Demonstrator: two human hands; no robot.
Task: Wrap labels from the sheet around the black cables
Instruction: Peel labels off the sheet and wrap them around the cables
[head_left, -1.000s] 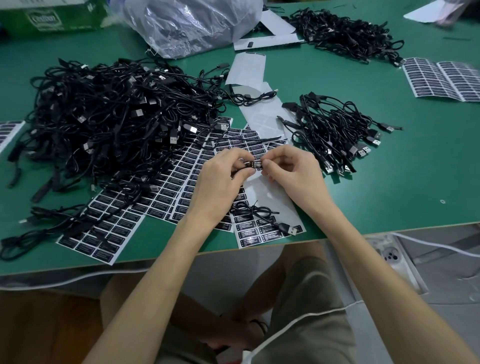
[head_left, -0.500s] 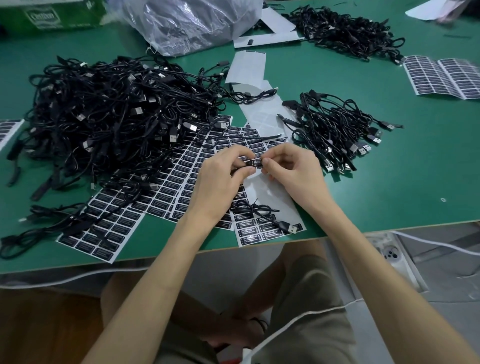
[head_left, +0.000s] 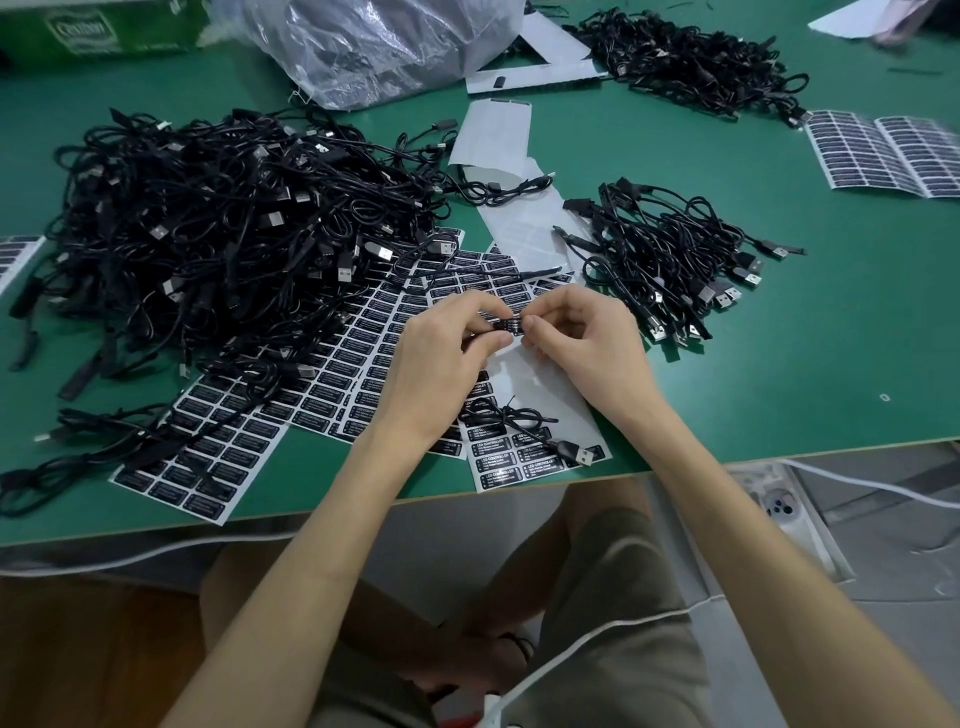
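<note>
Pinching the label (head_left: 511, 326) round a cable with left hand (head_left: 441, 358) and right hand (head_left: 582, 348); next we press it flat.

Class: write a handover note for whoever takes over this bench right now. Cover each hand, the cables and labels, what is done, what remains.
Left hand and right hand: both pinch one cable where a label is being wrapped; its plug end apparently lies on the near label sheet.
Done: unclear; the small pile at right may be finished.
Left: finish this wrap, then the big pile at left.
</note>
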